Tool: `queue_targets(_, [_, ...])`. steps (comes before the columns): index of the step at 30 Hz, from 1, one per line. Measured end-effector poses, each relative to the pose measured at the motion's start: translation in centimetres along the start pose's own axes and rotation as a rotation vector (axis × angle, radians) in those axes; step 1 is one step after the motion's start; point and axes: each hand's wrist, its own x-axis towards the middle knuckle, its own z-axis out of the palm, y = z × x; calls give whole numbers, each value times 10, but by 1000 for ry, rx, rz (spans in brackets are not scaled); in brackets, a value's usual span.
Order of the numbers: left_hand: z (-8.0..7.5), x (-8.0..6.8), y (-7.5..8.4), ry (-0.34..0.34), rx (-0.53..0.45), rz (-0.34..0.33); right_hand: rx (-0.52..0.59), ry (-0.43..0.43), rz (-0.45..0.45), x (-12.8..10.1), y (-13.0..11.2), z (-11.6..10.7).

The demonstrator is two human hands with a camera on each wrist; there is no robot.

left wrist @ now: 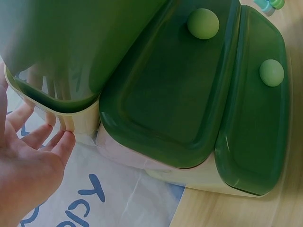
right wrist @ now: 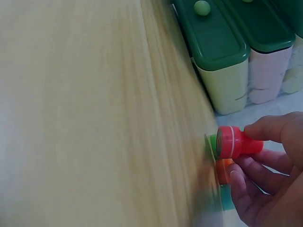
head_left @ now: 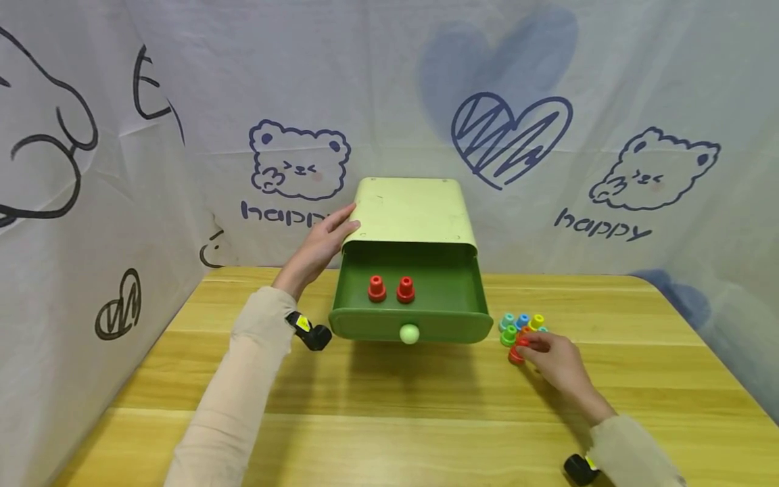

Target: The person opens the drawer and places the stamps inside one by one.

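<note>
A pale green drawer cabinet stands at the back of the wooden table. Its top drawer is pulled out and holds two red pegs. My left hand rests flat with straight fingers against the cabinet's left side. Two lower drawers with round knobs are closed. My right hand pinches a red peg at a cluster of coloured pegs right of the drawer, just above the table.
White printed cloth walls close in the table at the back and left. An orange peg and a green one lie under my right hand. Bare wood stretches in front of the cabinet.
</note>
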Motion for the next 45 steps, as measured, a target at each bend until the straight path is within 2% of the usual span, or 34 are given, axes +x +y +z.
queue_targets(12, [1,0,0,4,-4,-7,-28,11,-39,-2,-10,-11])
queue_targets(19, [1,2,0,6,1,-4,-69,38,-114,1,-27,-17])
queue_targets(27, [0,3,0,7,12,-7,-17,-5,-157,7,-54,-31])
queue_targets(41, [0,1,1,9,10,-14,87,-53,-154,14,-86,-54])
queue_targets(45, [0,0,1,8,18,-13,83,-58,-155,13,-95,-59])
